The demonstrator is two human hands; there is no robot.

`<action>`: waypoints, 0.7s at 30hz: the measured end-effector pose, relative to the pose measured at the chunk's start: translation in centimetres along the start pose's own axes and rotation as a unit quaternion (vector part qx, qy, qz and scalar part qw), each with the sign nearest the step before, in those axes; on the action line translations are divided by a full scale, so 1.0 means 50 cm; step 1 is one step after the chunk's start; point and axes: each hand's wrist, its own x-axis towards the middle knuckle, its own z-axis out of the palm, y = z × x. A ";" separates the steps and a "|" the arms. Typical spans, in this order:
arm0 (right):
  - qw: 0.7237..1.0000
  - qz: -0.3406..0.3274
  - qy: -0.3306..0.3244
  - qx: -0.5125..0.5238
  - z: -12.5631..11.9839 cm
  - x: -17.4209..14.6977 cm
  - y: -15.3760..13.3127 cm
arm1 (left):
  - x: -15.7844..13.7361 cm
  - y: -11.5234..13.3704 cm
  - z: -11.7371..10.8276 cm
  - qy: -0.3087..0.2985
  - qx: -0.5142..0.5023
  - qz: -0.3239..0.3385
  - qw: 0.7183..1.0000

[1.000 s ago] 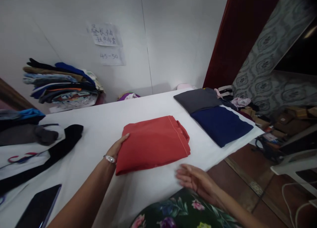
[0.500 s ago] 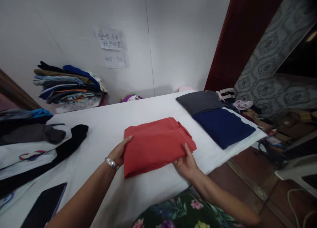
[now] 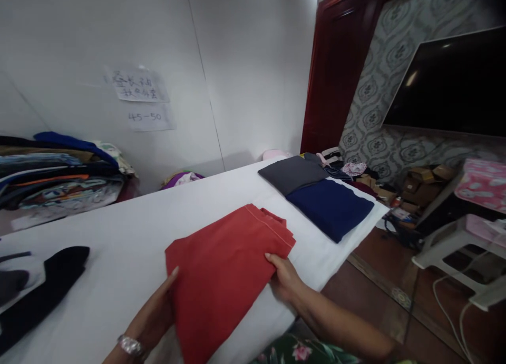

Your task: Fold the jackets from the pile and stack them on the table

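Note:
A folded red garment [image 3: 225, 274] with a pale stitched line near its right end is held between my two hands, its near side tilted up toward me. My left hand [image 3: 158, 306] grips its left edge, thumb on top and fingers hidden underneath. Along the near right edge, my right hand [image 3: 283, 277] pinches the cloth with the thumb above and the fingers below. Beyond the right hand, a folded navy garment [image 3: 332, 206] lies on the white-covered table [image 3: 138, 227], next to a folded dark grey garment [image 3: 294, 173].
A tall pile of folded clothes [image 3: 63, 169] stands at the back left. On the table's left lies a garment with a black sleeve [image 3: 59, 279]. A white plastic stool [image 3: 454, 248] stands on the floor at right, near cardboard boxes [image 3: 421, 182]. Loose clothes [image 3: 351, 169] lie past the table's far right corner.
My view has turned to the right. The red garment has been lifted and turned, its near side rising toward me, with both hands keeping hold of it. The navy and grey garments lie as before.

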 end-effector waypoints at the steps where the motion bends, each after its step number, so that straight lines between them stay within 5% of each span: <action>1: 1.000 -0.012 -0.012 0.001 0.004 -0.002 -0.004 | 0.003 -0.001 -0.001 -0.003 -0.013 -0.012 1.000; 8: 0.998 -0.045 -0.036 -0.039 0.036 -0.018 -0.080 | 0.006 -0.002 0.022 0.078 -0.087 -0.012 0.993; 12: 0.997 -0.067 -0.007 -0.036 0.034 -0.018 -0.150 | -0.004 0.015 0.080 0.054 -0.097 0.024 0.993; 16: 0.991 -0.123 0.023 -0.048 -0.002 -0.011 -0.252 | 0.012 0.039 0.182 -0.025 -0.086 0.073 0.993; 21: 0.968 -0.207 0.083 -0.113 -0.090 0.016 -0.421 | 0.060 0.076 0.372 -0.160 -0.082 0.111 0.977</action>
